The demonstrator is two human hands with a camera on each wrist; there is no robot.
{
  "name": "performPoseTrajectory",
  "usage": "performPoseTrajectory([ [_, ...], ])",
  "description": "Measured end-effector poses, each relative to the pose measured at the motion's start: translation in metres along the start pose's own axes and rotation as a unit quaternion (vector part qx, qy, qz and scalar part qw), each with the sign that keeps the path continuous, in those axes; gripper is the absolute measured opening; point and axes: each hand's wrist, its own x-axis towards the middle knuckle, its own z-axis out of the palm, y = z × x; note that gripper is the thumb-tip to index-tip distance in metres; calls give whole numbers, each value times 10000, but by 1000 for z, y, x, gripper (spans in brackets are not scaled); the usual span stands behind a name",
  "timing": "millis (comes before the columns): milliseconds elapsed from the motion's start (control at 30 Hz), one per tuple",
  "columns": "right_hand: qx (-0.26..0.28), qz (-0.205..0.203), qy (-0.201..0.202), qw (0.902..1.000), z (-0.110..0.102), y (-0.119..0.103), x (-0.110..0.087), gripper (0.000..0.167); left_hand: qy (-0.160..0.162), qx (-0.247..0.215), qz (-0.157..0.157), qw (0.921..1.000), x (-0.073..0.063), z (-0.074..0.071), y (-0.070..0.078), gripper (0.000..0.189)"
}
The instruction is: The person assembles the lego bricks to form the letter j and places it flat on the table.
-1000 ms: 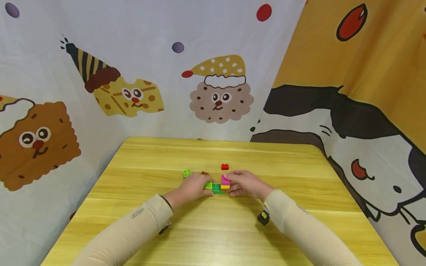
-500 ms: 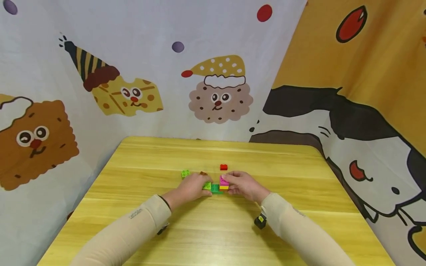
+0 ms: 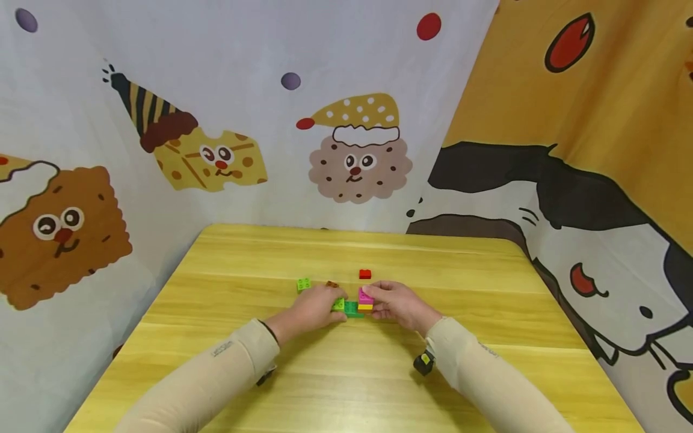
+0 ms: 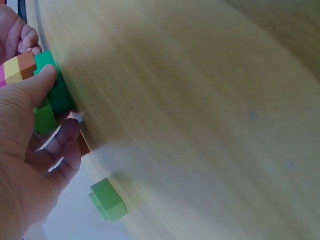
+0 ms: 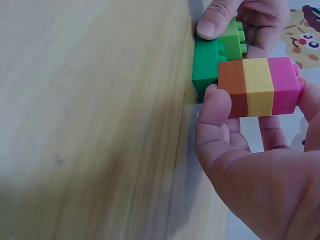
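Note:
A long dark green toy building brick [image 5: 206,65] lies on the table with a light green brick [image 5: 231,40] on its left end. My left hand [image 3: 316,307] holds these two, its thumb pressed against the dark green side. At the other end stands a stack of an orange-brown brick [image 5: 233,90], a yellow brick [image 5: 258,87] and a pink brick [image 5: 283,86] on top. My right hand [image 3: 400,302] grips this stack, a digit over the pink studs and another at the orange-brown brick. The stack's bottom meets the dark green brick's studded side.
Behind the hands sits a red brick [image 3: 365,274]. A separate light green brick [image 3: 304,284] lies beyond my left hand, and a brown brick [image 3: 332,284] shows partly behind its fingers. The wooden table [image 3: 346,373] ends at a printed curtain [image 3: 243,90].

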Motion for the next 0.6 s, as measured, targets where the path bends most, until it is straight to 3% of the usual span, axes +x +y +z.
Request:
performPoseTrajectory([
  [200,122,16,-29,9999,1,2,-1,54,119,-362,16,9993,-2,-6,-3,57],
  [300,154,49,-1,9999,1,1,-2,54,660,-217,73,9976,1,-16,-12,40],
  [433,230,88,31,9997,0,1,-1,56,1336,236,-164,9906,6,-32,-26,19],
  [500,239,115,43,9996,0,2,0,58,1251,380,-264,9911,7,-36,-31,25],
  [600,279,197,84,9994,0,3,1,63,721,450,-206,9962,10,-35,-37,37],
])
